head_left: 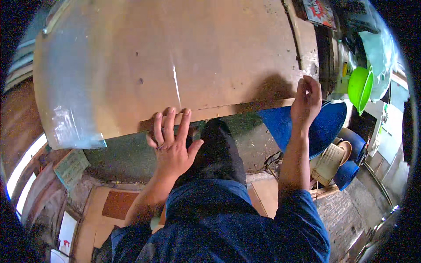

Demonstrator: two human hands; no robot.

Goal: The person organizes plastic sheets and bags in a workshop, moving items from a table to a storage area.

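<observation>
A broad tan tabletop point(219, 57) spans the upper view. My left hand point(173, 147) is open, its spread fingers lying over the near edge. By the table's right front corner, my right hand point(306, 103) is raised with curled fingers and the thumb drawn toward the fingertips; whatever they pinch, if anything, cannot be made out. Clear plastic film point(72, 125) covers the table's left end and hangs a little over the front edge. A thin white streak point(176, 83) runs toward my left fingers; whether it is a glint or a strip, I cannot tell.
Below my right hand stands a large blue tub point(324, 125). A bright green basin point(360, 90) is at the right, above a woven basket point(328, 164). At the table's far right lie a dark stick point(294, 37) and a printed packet point(319, 12).
</observation>
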